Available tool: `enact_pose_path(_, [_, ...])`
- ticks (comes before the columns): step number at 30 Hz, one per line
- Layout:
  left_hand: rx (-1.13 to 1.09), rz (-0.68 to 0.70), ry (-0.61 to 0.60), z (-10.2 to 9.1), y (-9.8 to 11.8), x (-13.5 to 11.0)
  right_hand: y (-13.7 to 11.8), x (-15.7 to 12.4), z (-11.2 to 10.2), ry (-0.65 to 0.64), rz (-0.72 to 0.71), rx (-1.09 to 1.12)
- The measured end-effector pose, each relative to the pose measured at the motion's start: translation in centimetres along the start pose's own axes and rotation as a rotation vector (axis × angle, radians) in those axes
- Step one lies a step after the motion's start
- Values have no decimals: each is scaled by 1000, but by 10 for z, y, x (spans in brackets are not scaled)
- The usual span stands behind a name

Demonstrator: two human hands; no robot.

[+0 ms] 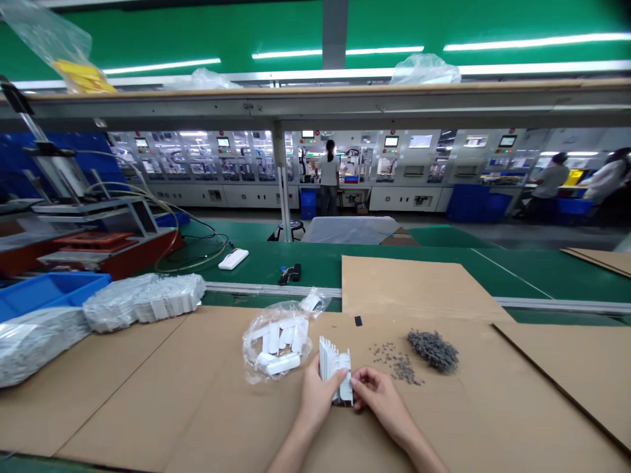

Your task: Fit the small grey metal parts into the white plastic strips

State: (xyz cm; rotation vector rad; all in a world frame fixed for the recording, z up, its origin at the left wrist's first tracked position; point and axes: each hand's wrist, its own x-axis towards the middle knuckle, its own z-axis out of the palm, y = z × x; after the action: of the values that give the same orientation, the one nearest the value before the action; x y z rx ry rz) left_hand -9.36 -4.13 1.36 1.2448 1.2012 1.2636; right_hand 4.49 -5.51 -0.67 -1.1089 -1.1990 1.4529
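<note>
— So, what are the two hands doing at the bottom centre of the frame?

— Both are closing on a small stack of flat white plastic pieces (334, 366), which is standing on edge just over the wide brown cardboard sheet (197, 407). The left hand (315, 394) is gripping the stack from its left side, with the thumb running up along it. The right hand (377, 391) is pinching the stack's lower right corner with curled fingers.

— And what is lying around them?

— Just left of the stack, a crumpled clear plastic bag of white plastic parts (276, 348) is sitting on the cardboard, close to the left hand; I cannot tell whether it is touching. Right of centre, a heap of tiny grey parts (434, 350) is resting, and loose grey bits (394, 364) are trailing from it toward the right hand, near it but apart.

— Anything further out?

— At the middle left, bulky clear bags packed with white pieces (142, 301) are lying on the cardboard's edge, beside a blue plastic bin (49, 289). Above centre, a white oblong device (233, 259) and a small black object (290, 274) are lying on the green conveyor belt (315, 266). In the far background other people are standing at a row of machines.
</note>
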Motion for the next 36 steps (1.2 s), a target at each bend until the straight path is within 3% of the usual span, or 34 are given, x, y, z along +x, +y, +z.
enact_pose_path(5, [-2,-12,-24,1,-4,0,1,1,-3,-2,22,79])
enact_pose_path(12, [-145,-107,-54,1,-1,-3,-1,-1,-10,-111,198,296])
enact_pose_path(17, [-137,-106,-31,4,-2,-3,1,0,-9,-45,174,302])
enact_pose_path(22, [-110,-102,-24,3,-3,-1,-2,-1,-9,-104,249,271])
enact_pose_path(24, [-73,-70,-16,0,-3,1,-6,0,-15,-49,207,236])
enact_pose_path(27, [74,-57,22,-5,-5,3,-13,1,-34,243,-10,54])
enact_pose_path(30, [228,-35,89,-11,-7,5,-14,2,-59,541,-244,-396])
enact_pose_path(32, [260,25,146,-13,-8,6,-11,3,-71,593,-341,-737])
enact_pose_path(36, [240,55,168,-13,-5,5,-4,4,-72,573,-299,-1125])
